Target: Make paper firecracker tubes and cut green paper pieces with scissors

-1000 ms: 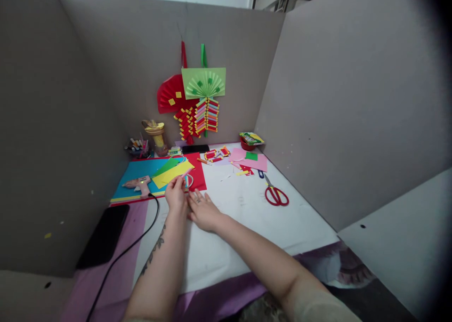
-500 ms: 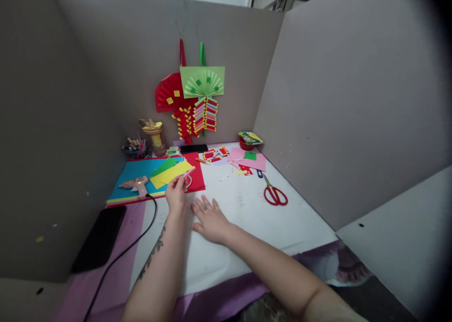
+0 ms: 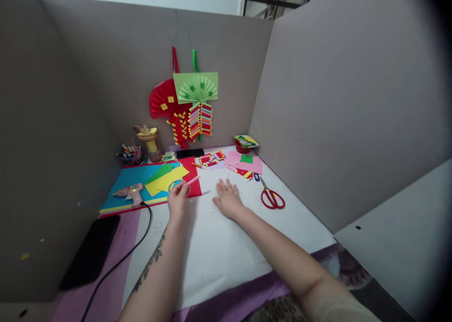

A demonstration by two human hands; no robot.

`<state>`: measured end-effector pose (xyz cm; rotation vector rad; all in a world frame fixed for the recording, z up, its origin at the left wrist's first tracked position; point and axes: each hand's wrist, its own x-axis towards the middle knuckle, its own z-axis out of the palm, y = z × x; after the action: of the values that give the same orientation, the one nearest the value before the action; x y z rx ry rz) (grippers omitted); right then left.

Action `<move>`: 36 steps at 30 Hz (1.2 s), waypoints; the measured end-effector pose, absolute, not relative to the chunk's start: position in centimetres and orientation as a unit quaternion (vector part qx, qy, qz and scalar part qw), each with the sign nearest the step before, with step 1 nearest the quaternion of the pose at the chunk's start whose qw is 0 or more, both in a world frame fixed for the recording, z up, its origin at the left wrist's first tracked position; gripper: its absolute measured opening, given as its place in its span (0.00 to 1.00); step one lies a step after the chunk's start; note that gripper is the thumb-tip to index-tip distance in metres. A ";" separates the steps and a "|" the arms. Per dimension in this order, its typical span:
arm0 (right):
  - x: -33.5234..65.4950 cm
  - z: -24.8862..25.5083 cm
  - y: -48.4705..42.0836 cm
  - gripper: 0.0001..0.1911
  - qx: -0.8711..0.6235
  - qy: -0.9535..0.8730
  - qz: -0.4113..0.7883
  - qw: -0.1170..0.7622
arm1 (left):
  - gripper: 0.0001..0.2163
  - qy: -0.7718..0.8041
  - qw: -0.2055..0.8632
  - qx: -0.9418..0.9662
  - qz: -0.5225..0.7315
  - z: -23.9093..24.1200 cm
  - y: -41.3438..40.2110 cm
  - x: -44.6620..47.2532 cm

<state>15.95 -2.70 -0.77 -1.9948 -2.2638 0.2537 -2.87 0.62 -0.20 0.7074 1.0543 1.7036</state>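
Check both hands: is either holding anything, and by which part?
The left hand pinches a thin pink stick, perhaps rolled paper, by its near end. The right hand lies open on the white paper sheet, holding nothing.

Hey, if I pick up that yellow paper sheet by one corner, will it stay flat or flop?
The yellow sheet looks thin, so it would probably droop and feel light. Lying loose on the blue sheet, it may slide when pushed.

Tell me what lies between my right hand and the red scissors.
Only bare white sheet: the head view shows nothing else between the right hand and the red scissors. The paper scraps lie farther back.
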 end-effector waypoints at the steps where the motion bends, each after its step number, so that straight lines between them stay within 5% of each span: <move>1: 15.4 -1.0 -2.8 0.34 -0.607 -0.786 0.107 0.055 | 0.13 0.437 0.489 0.294 0.696 -0.3 0.6 -2.8; 5: 17.5 -0.5 -1.6 0.30 -0.618 -0.777 0.099 0.070 | 0.14 0.442 0.502 0.318 0.672 -0.5 0.3 -2.4; 9: 19.1 1.2 0.3 0.23 -0.719 -0.630 0.071 0.285 | 0.15 0.456 0.487 0.392 0.633 0.0 -0.4 -1.5; 12: 16.4 1.5 0.3 0.18 -0.617 -0.576 0.277 0.460 | 0.15 0.463 0.458 0.457 0.606 0.5 -0.9 -1.0; 17: 12.6 0.3 -0.4 0.14 -0.485 -0.460 0.482 0.566 | 0.15 0.471 0.451 0.472 0.593 0.8 -1.1 -0.9; 36: 14.4 -0.7 -0.4 0.14 -0.497 -0.433 0.485 0.575 | 0.17 0.503 0.490 0.467 0.537 -0.9 -0.6 -1.5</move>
<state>14.38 -0.39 -0.71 -1.1654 -1.0143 1.1351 -1.48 -0.58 -0.89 1.1350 1.2229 1.3054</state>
